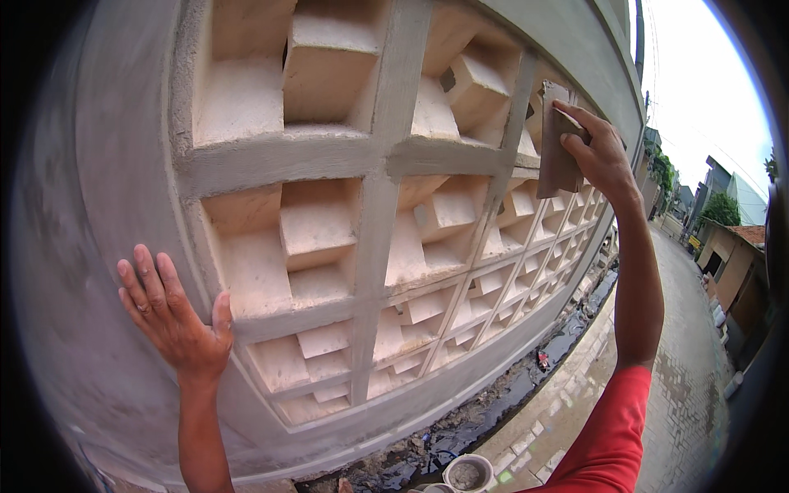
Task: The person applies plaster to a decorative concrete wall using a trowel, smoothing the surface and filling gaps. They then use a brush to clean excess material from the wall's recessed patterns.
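A wall of pale, angled ventilation blocks (316, 226) fills the middle, set in a grid of grey mortar joints (399, 70). On the left, my left hand (181, 316) is open, fingers spread against the smooth grey plaster border (107, 205). It holds nothing. At the upper right my right hand (604, 156) grips a flat, rectangular, grey-brown plastering trowel (559, 168), with its blade upright against the blockwork. The trowel's handle is mostly hidden by the fingers. Part of the blocks behind the blade is covered too.
Below the wall runs a gutter of dark water (485, 423) with debris in it. A round bucket (468, 472) containing grey material stands at the bottom edge. To the right lie a strip of paving (567, 398) and a paved lane (686, 353), with houses (735, 255) beyond.
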Demonstrator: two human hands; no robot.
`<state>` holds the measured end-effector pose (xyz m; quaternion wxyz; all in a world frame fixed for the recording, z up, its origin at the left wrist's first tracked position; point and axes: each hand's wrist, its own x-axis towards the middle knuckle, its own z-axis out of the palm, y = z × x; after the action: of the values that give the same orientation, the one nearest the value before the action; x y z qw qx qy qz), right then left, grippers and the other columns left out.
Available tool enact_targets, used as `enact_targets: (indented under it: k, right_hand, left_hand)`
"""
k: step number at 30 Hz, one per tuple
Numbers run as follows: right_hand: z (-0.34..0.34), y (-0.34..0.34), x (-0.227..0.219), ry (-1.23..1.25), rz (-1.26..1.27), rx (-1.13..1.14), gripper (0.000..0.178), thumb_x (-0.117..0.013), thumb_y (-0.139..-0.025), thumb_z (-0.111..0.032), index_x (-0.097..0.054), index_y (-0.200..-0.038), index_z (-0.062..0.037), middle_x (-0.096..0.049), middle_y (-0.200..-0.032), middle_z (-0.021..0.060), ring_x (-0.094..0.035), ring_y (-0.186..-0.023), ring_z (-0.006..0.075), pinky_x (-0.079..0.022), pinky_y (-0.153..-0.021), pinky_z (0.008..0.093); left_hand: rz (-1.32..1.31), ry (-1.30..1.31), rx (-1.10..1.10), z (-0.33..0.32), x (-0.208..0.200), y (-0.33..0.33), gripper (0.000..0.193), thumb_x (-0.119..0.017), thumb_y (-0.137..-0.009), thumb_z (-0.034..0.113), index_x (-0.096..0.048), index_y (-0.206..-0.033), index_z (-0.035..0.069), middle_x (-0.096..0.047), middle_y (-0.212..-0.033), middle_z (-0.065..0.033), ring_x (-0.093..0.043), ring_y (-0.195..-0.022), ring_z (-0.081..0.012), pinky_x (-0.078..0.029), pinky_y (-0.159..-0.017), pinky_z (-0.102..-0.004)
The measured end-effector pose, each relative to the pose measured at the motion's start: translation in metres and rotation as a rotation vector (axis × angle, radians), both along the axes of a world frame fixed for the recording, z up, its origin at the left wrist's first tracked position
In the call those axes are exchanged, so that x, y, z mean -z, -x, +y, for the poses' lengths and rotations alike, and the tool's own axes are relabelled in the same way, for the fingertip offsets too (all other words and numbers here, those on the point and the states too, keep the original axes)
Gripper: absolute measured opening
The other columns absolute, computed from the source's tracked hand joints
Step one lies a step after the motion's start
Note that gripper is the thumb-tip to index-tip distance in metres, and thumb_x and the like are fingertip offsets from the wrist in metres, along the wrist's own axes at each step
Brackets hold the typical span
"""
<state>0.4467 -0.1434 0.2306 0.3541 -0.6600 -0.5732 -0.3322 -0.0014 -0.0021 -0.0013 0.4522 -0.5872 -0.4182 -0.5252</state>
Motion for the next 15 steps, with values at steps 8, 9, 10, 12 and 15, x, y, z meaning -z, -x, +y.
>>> enact_targets:
  k: [8,9,10,12,15]
  right_hand:
    - [0.053,-0.029,-0.008,-0.08,-0.134,-0.123,0.051,-0.058,-0.082,-0.015,-0.061,-0.133,-0.0117,-0.068,-0.11,0.0209,-0.065,-0.096,0.0307,-0.049,-0.089,0.0374]
    - [0.055,-0.026,0.006,-0.081,-0.114,-0.14,0.051,-0.058,-0.082,-0.015,-0.06,-0.133,-0.0119,-0.067,-0.109,0.0209,-0.065,-0.095,0.0316,-0.049,-0.09,0.038]
    - [0.055,-0.023,0.023,-0.081,-0.095,-0.155,0.051,-0.058,-0.082,-0.015,-0.06,-0.133,-0.0121,-0.067,-0.108,0.0209,-0.064,-0.095,0.0325,-0.049,-0.09,0.0386]
    - [0.052,-0.015,0.067,0.012,-0.009,-0.16,0.053,-0.059,-0.082,-0.015,-0.059,-0.135,-0.0123,-0.066,-0.103,0.0195,-0.064,-0.093,0.0343,-0.049,-0.089,0.0399]
    - [0.035,-0.022,0.101,0.153,-0.041,-0.143,0.054,-0.06,-0.081,-0.013,-0.059,-0.134,-0.0101,-0.066,-0.101,0.0187,-0.064,-0.09,0.0326,-0.05,-0.085,0.0394]
  left_hand:
    - [0.014,-0.006,-0.022,0.0,-0.002,-0.001,0.075,-0.053,-0.092,0.039,-0.025,-0.153,0.006,-0.024,-0.16,-0.0154,-0.017,-0.149,-0.0369,-0.015,-0.12,-0.0559]
    - [0.018,-0.006,-0.027,-0.002,-0.002,0.0,0.075,-0.053,-0.092,0.039,-0.025,-0.153,0.006,-0.024,-0.16,-0.0154,-0.017,-0.149,-0.0368,-0.015,-0.12,-0.0559]
    - [0.021,-0.006,-0.03,-0.002,-0.003,0.001,0.075,-0.053,-0.092,0.039,-0.025,-0.153,0.006,-0.024,-0.16,-0.0153,-0.017,-0.149,-0.0367,-0.015,-0.12,-0.056]
    - [0.017,0.008,-0.052,-0.004,0.0,0.004,0.075,-0.053,-0.093,0.039,-0.024,-0.153,0.006,-0.024,-0.16,-0.0152,-0.017,-0.149,-0.0363,-0.015,-0.12,-0.0556]
    - [0.01,-0.004,-0.059,-0.003,-0.001,0.0,0.074,-0.051,-0.093,0.04,-0.024,-0.153,0.006,-0.024,-0.16,-0.0151,-0.017,-0.149,-0.0357,-0.015,-0.12,-0.055]
